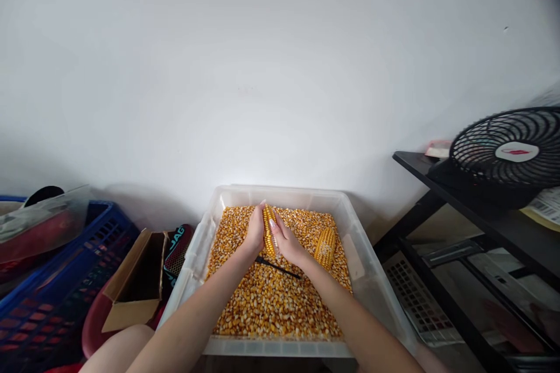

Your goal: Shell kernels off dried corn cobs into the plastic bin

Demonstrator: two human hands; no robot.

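Item 1. Corn cob (268,232): held upright at centre frame, above the loose kernels (271,297). It is gripped from both sides, presumably so that kernels worked off it drop straight into the bin below.

Item 2. Left hand (255,232): fingers are curled closed around the left flank of the corn cob, the fingertips reaching its top end.

Item 3. Right hand (286,240): closed against the right flank of the same cob, with fingers laid along its length. Whether the dark thin tool (277,266) seen below the wrists is also held by this hand cannot be told; it is seen as a slim black line slanting toward lower right over the kernels.

Item 4. Clear plastic bin (199,245): placed at lower centre, directly between the forearms and against the white wall (262,70), filled nearly across with loose kernels.

Item 5. Second corn cob (325,247): laid on the kernels just right of the right hand, untouched, kernels intact on the visible side.

Item 6. Cardboard box (135,285): open, at lower left beside the bin.

Item 7. Blue crate (65,280): at far left.

Item 8. Black fan (507,154): set on a black shelf (420,166) at right of frame.
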